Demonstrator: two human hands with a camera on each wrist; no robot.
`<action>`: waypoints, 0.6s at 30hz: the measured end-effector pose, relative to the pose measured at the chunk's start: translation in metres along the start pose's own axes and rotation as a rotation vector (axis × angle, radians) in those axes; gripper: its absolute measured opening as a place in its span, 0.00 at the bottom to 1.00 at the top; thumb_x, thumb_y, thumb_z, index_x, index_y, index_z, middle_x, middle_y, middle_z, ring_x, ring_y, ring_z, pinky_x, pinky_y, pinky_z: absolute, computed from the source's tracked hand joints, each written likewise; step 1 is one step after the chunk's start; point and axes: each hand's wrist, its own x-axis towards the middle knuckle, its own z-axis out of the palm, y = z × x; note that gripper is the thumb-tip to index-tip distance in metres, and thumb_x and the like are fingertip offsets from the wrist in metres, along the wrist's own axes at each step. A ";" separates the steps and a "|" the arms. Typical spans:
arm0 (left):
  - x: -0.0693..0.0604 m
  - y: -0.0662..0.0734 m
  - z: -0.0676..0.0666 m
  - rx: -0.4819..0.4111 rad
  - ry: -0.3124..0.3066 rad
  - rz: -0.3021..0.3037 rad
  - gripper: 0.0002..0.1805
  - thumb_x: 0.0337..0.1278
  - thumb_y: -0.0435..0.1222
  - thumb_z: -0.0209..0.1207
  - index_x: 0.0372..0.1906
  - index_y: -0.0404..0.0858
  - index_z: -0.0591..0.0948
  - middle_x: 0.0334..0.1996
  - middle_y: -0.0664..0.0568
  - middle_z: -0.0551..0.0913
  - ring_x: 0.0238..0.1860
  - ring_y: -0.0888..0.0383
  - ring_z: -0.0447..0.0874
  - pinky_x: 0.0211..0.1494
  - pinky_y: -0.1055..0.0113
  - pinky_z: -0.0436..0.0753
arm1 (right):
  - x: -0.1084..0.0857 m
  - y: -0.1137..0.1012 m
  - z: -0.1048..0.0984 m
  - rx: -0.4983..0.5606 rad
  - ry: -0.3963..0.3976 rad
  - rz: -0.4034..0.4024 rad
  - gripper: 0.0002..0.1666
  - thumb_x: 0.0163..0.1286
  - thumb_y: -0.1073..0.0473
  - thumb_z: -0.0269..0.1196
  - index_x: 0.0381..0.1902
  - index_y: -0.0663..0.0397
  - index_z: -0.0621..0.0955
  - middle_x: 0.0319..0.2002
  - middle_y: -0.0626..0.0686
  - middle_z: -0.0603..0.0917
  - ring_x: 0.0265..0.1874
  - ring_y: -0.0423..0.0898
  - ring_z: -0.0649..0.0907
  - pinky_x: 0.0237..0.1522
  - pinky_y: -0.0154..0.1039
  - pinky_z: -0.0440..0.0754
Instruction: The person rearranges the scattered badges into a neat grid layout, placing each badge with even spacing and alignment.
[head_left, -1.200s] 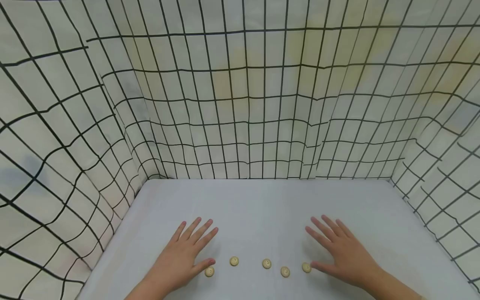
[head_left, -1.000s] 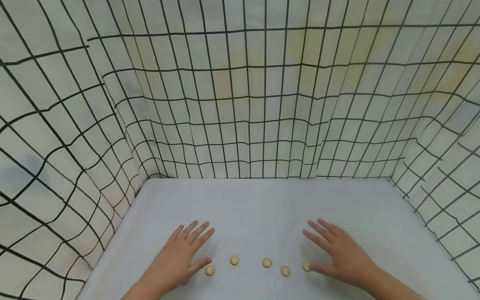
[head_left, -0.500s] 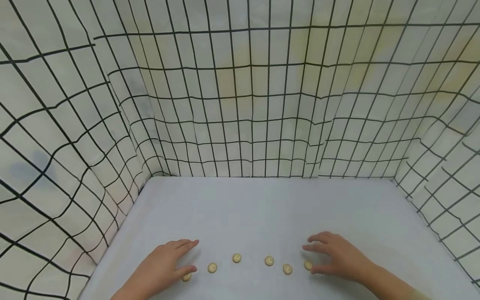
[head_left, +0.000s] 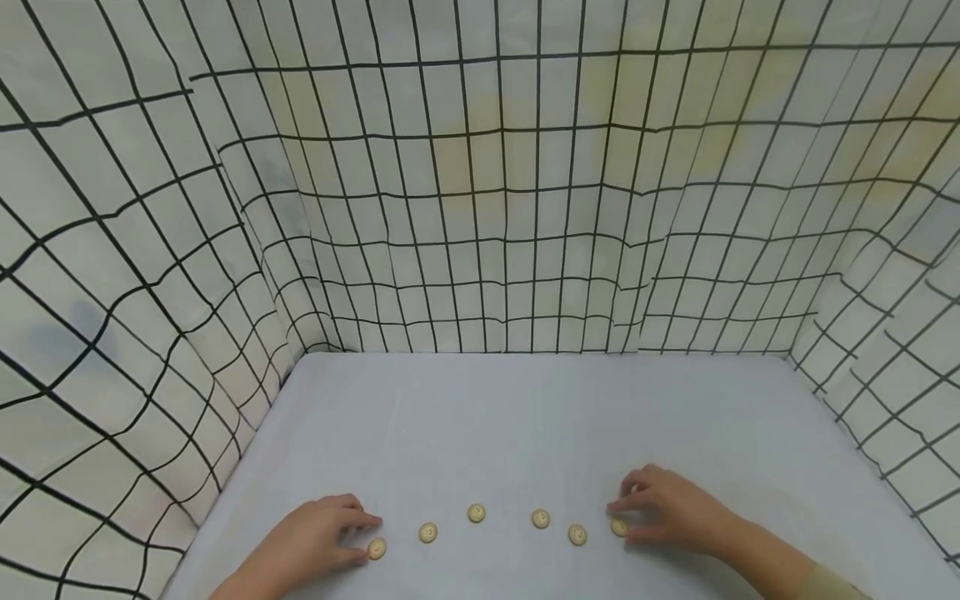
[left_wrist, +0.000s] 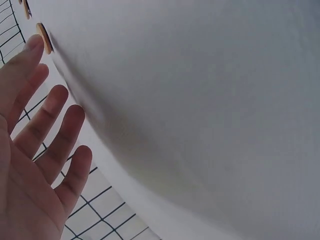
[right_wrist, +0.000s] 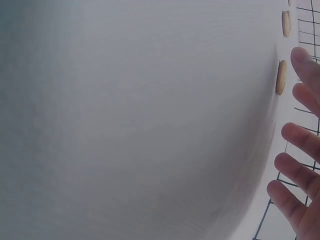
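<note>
Several small, round, pale wooden buttons lie in a shallow uneven row on the white table (head_left: pixel 525 433). My left hand (head_left: pixel 307 537) is at the leftmost button (head_left: pixel 377 548), its thumb and loosely bent fingers just left of it. In the left wrist view that button (left_wrist: pixel 44 38) is beside the thumb tip; contact is unclear. My right hand (head_left: pixel 675 512) has its thumb and fingertips about the rightmost button (head_left: pixel 618 527), partly hiding it. The right wrist view shows its fingers spread slightly, apart from the button (right_wrist: pixel 281 77).
Between the hands lie more buttons, such as a left-middle one (head_left: pixel 427 532), a centre one (head_left: pixel 477 512) and a right-middle one (head_left: pixel 577 534). White walls with a black grid (head_left: pixel 525 208) enclose the table at the back and both sides.
Both hands have drawn back toward the near edge, and their spread fingers have bent inward. My left hand has moved left, bringing the leftmost button into sight. The buttons appear unmoved.
</note>
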 end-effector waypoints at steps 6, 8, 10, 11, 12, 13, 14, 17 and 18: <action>0.000 -0.004 0.004 -0.041 0.015 0.068 0.17 0.44 0.50 0.74 0.43 0.51 0.89 0.33 0.72 0.76 0.32 0.72 0.71 0.36 0.65 0.76 | 0.001 0.004 0.007 0.005 -0.028 -0.006 0.24 0.56 0.33 0.69 0.49 0.27 0.87 0.45 0.32 0.77 0.44 0.35 0.74 0.47 0.40 0.77; 0.001 -0.003 0.004 -0.054 0.021 0.093 0.16 0.46 0.48 0.74 0.42 0.52 0.89 0.33 0.72 0.76 0.32 0.72 0.71 0.36 0.66 0.75 | 0.001 0.006 0.008 0.001 -0.027 -0.012 0.23 0.56 0.34 0.69 0.49 0.27 0.87 0.46 0.33 0.77 0.45 0.36 0.75 0.48 0.41 0.77; 0.001 -0.003 0.005 -0.065 0.025 0.112 0.15 0.46 0.47 0.74 0.42 0.52 0.89 0.33 0.72 0.76 0.32 0.73 0.71 0.36 0.66 0.75 | 0.001 0.006 0.008 0.007 -0.022 -0.020 0.21 0.57 0.35 0.69 0.48 0.28 0.87 0.46 0.33 0.77 0.45 0.36 0.75 0.48 0.41 0.77; 0.001 -0.003 0.006 -0.070 0.027 0.119 0.14 0.46 0.46 0.74 0.42 0.52 0.90 0.34 0.73 0.77 0.32 0.73 0.71 0.37 0.66 0.76 | 0.001 0.007 0.008 0.008 -0.018 -0.025 0.21 0.57 0.35 0.69 0.48 0.28 0.87 0.45 0.33 0.77 0.45 0.36 0.75 0.48 0.41 0.77; 0.001 -0.003 0.006 -0.071 0.030 0.125 0.14 0.46 0.45 0.74 0.41 0.52 0.90 0.34 0.73 0.77 0.33 0.73 0.72 0.37 0.67 0.76 | 0.001 0.007 0.008 0.006 -0.014 -0.030 0.20 0.57 0.34 0.69 0.47 0.28 0.87 0.45 0.33 0.77 0.44 0.36 0.75 0.48 0.41 0.77; 0.001 -0.002 0.006 -0.073 0.031 0.129 0.14 0.45 0.44 0.74 0.41 0.52 0.90 0.34 0.73 0.77 0.33 0.73 0.72 0.37 0.67 0.76 | 0.002 0.007 0.008 0.005 -0.011 -0.036 0.20 0.58 0.35 0.69 0.47 0.28 0.87 0.45 0.33 0.77 0.44 0.36 0.75 0.47 0.41 0.77; 0.001 -0.002 0.007 -0.074 0.032 0.133 0.13 0.45 0.44 0.74 0.41 0.52 0.90 0.34 0.73 0.77 0.33 0.73 0.72 0.36 0.67 0.76 | 0.002 0.007 0.008 0.008 -0.008 -0.040 0.20 0.58 0.35 0.69 0.47 0.28 0.88 0.45 0.33 0.77 0.44 0.36 0.75 0.47 0.40 0.77; 0.000 -0.001 0.007 -0.067 0.036 0.139 0.13 0.45 0.43 0.74 0.41 0.52 0.90 0.33 0.73 0.76 0.33 0.73 0.72 0.36 0.67 0.75 | 0.003 0.006 0.007 0.015 -0.008 -0.049 0.19 0.58 0.36 0.69 0.46 0.28 0.88 0.44 0.34 0.77 0.43 0.35 0.75 0.46 0.40 0.77; 0.000 -0.001 0.007 -0.065 0.035 0.137 0.13 0.45 0.43 0.74 0.41 0.52 0.90 0.33 0.73 0.76 0.32 0.73 0.72 0.36 0.67 0.75 | 0.003 0.006 0.006 0.021 -0.010 -0.050 0.18 0.58 0.36 0.69 0.46 0.29 0.88 0.44 0.34 0.77 0.43 0.35 0.75 0.46 0.39 0.77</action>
